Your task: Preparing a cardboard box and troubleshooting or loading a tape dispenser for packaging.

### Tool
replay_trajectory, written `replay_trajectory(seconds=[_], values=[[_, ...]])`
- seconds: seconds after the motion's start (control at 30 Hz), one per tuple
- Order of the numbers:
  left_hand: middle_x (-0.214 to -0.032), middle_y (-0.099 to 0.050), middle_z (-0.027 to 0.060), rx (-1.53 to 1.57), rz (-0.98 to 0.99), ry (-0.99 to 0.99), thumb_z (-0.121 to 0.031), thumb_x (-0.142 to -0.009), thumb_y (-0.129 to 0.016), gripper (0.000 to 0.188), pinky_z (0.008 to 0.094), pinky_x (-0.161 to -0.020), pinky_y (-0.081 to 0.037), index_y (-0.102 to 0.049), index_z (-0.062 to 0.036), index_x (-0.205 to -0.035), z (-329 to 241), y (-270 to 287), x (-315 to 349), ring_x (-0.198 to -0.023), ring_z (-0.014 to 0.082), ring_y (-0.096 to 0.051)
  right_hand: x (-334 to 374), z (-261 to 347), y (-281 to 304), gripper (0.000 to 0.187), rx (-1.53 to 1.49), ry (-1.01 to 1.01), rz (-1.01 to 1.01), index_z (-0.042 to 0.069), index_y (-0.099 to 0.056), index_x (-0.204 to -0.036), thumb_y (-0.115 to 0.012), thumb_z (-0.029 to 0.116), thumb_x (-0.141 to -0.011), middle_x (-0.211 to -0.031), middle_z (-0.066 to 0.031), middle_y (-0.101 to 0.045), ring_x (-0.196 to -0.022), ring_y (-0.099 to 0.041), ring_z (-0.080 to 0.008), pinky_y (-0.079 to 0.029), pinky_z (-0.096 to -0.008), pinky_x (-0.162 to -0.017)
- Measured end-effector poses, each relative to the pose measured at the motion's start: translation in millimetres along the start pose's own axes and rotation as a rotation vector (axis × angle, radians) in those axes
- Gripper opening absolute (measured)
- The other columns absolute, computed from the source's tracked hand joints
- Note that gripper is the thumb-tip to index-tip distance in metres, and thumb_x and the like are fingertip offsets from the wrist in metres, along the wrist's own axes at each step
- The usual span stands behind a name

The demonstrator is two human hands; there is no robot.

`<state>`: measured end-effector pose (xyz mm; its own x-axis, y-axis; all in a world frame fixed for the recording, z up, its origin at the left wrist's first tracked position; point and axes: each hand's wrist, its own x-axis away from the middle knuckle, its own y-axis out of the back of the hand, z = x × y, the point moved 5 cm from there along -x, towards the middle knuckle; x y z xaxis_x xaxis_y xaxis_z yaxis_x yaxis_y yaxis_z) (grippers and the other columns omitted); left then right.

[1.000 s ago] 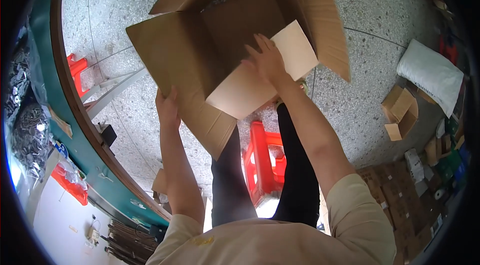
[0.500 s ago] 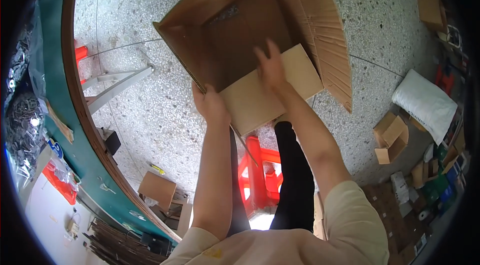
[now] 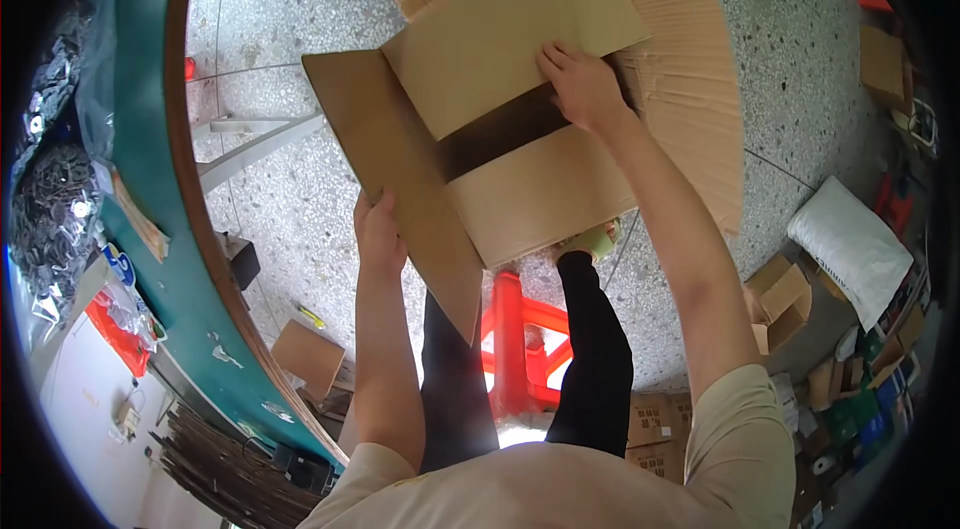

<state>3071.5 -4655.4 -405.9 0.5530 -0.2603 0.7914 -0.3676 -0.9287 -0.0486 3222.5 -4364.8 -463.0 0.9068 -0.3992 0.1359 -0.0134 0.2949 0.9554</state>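
Note:
A large brown cardboard box (image 3: 545, 189) stands on the floor in front of me, its dark inside showing through a narrow gap. The far flap (image 3: 510, 39) slants inward over the opening, and my right hand (image 3: 590, 94) has its fingers bent over that flap's near right edge; the thumb is hidden. At the left, my left hand (image 3: 381, 234) pinches the outer edge of the left flap (image 3: 400, 159), which leans outward. The near flap lies partly across the opening. A creased right flap (image 3: 690, 89) spreads out to the side.
A green-topped table (image 3: 150, 129) with a brown edge runs along my left. A red plastic stool (image 3: 512, 349) is between my legs. At the right lie a white sack (image 3: 850, 247), a small open carton (image 3: 780, 294) and a pile of mixed goods. Stacked cartons (image 3: 655, 419) stand beside my right leg.
The far flap has come down inward over the opening, and my right hand has moved from above the near flap to it. My left hand has shifted left and nearer, with the left flap tilted outward.

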Motion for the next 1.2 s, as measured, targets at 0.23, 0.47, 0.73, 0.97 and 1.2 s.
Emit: replay_trajectory(seconds=[0.23,0.47,0.73,0.97,1.2], values=[[-0.151,-0.014,0.0176,-0.816,0.093,-0.488,-0.031,-0.092,-0.051,0.072,0.0441,-0.111,-0.019,-0.012,-0.0077,-0.147,60.5,-121.3,-9.4,-0.14,0.0321,-0.013,10.2,6.0,-30.8,0.084,-0.033,-0.074,0.295,0.01,-0.029,-0.142,-0.073,0.029,-0.074,-0.15,-0.0082,-0.022,-0.139,-0.021,-0.0251,-0.027,-0.0379,-0.11],[-0.15,-0.007,0.0238,-1.637,-0.152,-0.518,-0.063,-0.079,-0.053,0.088,0.0596,-0.105,-0.02,-0.014,-0.0246,-0.148,116.7,-135.0,-53.8,-0.137,0.0466,-0.007,15.3,-4.9,22.8,0.039,-0.256,-0.092,-0.11,0.007,-0.058,-0.11,-0.068,0.012,-0.072,-0.123,-0.0127,-0.053,-0.115,-0.05,-0.0312,-0.042,-0.0401,-0.094],[-0.145,-0.022,0.0216,-1.825,-0.075,-0.724,-0.065,-0.068,-0.064,0.094,0.0589,-0.098,-0.033,-0.025,-0.0277,-0.145,98.8,-128.2,-48.5,-0.134,0.0428,-0.018,179.7,-65.0,138.2,0.049,0.117,-0.556,-0.213,-0.001,-0.052,-0.124,-0.067,0.018,-0.081,-0.123,-0.0175,-0.055,-0.112,-0.055,-0.0298,-0.042,-0.0348,-0.096],[-0.139,-0.035,0.0207,-0.974,-0.403,-0.093,-0.055,-0.053,-0.083,0.118,0.0454,-0.103,-0.035,-0.019,-0.0139,-0.144,128.4,-32.7,-81.4,-0.129,0.0391,-0.034,161.7,-65.8,73.1,0.035,-0.857,-0.752,-0.366,0.002,-0.06,-0.116,-0.061,0.022,-0.088,-0.116,-0.0099,-0.059,-0.1,-0.058,-0.0154,-0.044,-0.0272,-0.079],[-0.134,-0.044,0.0184,-0.737,-0.4,-0.211,-0.052,-0.049,-0.085,0.116,0.0402,-0.102,-0.038,-0.026,-0.0085,-0.139,142.3,-11.6,-107.4,-0.121,0.0329,-0.046,122.5,-62.7,-51.6,0.064,0.039,-0.345,-0.349,0.004,-0.057,-0.118,-0.075,0.044,-0.072,-0.122,-0.0136,-0.053,-0.111,-0.053,-0.0306,-0.047,-0.0374,-0.088]])
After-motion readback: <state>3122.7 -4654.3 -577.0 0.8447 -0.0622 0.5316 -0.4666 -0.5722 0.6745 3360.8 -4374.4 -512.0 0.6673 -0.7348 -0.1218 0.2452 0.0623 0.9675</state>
